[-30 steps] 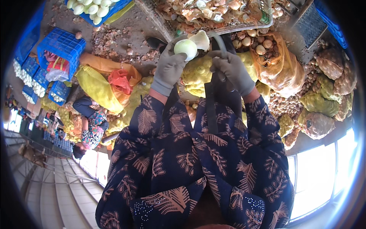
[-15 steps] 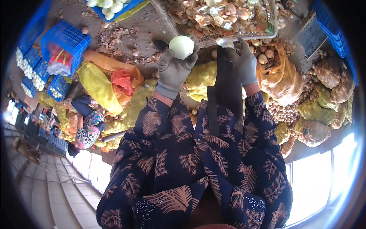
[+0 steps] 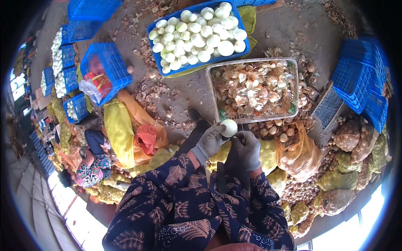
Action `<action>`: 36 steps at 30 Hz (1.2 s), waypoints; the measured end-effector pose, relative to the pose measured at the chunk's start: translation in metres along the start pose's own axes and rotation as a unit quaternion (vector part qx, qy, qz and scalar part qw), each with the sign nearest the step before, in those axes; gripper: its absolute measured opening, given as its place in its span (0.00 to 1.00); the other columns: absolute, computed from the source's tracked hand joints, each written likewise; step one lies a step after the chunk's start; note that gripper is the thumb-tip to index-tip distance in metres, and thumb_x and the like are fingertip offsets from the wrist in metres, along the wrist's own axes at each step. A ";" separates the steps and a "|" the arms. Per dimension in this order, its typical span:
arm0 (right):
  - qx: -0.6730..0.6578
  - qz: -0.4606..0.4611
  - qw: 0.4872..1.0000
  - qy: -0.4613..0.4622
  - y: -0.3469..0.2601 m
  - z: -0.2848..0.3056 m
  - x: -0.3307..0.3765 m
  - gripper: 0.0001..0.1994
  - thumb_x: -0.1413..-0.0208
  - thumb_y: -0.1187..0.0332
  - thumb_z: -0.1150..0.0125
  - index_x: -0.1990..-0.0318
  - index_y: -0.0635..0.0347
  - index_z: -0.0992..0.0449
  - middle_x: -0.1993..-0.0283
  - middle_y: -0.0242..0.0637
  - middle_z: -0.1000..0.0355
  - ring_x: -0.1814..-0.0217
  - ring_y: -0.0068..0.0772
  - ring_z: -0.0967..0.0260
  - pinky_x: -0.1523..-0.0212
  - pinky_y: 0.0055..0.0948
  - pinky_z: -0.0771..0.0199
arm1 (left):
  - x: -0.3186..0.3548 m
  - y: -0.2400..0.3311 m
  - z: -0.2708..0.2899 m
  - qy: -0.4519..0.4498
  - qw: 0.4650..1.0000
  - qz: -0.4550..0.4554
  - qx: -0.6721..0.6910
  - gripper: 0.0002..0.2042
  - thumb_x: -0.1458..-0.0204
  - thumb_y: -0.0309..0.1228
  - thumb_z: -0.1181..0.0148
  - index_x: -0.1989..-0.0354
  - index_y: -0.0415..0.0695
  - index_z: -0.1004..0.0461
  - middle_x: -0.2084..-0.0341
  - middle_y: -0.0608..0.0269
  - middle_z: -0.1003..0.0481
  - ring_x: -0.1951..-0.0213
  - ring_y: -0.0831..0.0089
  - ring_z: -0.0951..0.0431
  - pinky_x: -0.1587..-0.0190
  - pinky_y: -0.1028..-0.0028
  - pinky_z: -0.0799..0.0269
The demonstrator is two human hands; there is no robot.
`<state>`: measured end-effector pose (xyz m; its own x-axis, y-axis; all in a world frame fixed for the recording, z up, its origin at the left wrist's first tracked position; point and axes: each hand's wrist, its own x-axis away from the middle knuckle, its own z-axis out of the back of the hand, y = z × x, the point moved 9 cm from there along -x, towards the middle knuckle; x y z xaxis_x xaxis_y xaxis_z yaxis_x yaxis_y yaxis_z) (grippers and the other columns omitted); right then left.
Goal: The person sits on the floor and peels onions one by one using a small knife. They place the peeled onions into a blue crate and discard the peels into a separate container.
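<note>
The left hand [image 3: 209, 142], gloved grey, curls its fingers [image 3: 221, 130] around a peeled white onion [image 3: 229, 127], just below the peel-filled wire basket [image 3: 293, 111]. The right hand [image 3: 248, 148] is closed on a thin knife [image 3: 242, 130] beside the onion. Sacks of onions [image 3: 299, 152] crowd the right; bare floor [image 3: 180, 98] lies left of the basket.

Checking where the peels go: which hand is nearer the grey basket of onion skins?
Right. The right hand sits just below the grey basket, near its front rim. The left hand, holding the peeled onion, is off its left corner.
</note>
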<state>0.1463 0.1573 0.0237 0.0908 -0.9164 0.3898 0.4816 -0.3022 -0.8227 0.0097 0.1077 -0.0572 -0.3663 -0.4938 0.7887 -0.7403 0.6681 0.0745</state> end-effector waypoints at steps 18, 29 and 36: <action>-0.018 -0.135 0.989 -0.065 0.100 -0.004 0.048 0.12 0.39 0.71 0.39 0.50 0.66 0.24 0.72 0.29 0.25 0.76 0.14 0.33 0.75 0.20 0.32 | -0.144 0.439 -0.061 0.275 0.561 -0.475 -0.619 0.35 0.63 0.37 0.24 0.45 0.38 0.30 0.50 0.50 0.24 0.49 0.60 0.23 0.42 0.66 0.29; -0.057 -0.363 0.927 -0.079 0.081 -0.100 0.059 0.17 0.42 0.69 0.37 0.46 0.63 0.24 0.69 0.45 0.22 0.68 0.34 0.23 0.64 0.31 0.24 | -0.338 0.536 -0.058 0.236 0.365 -0.385 -0.814 0.33 0.59 0.45 0.28 0.42 0.46 0.29 0.51 0.53 0.22 0.46 0.56 0.23 0.41 0.62 0.30; -0.098 -0.398 0.910 -0.059 0.091 -0.108 0.064 0.19 0.40 0.69 0.38 0.44 0.67 0.27 0.68 0.40 0.22 0.74 0.23 0.28 0.70 0.26 0.27 | -0.356 0.512 -0.068 0.260 0.336 -0.303 -0.853 0.35 0.51 0.45 0.34 0.35 0.47 0.37 0.42 0.45 0.30 0.39 0.47 0.33 0.36 0.54 0.38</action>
<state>0.1020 0.0429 -0.0704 -0.1195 -0.3550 0.9272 0.2715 -0.9100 -0.3135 -0.2009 0.6635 -0.2583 0.0371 -0.9591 0.2807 0.9731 0.0986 0.2082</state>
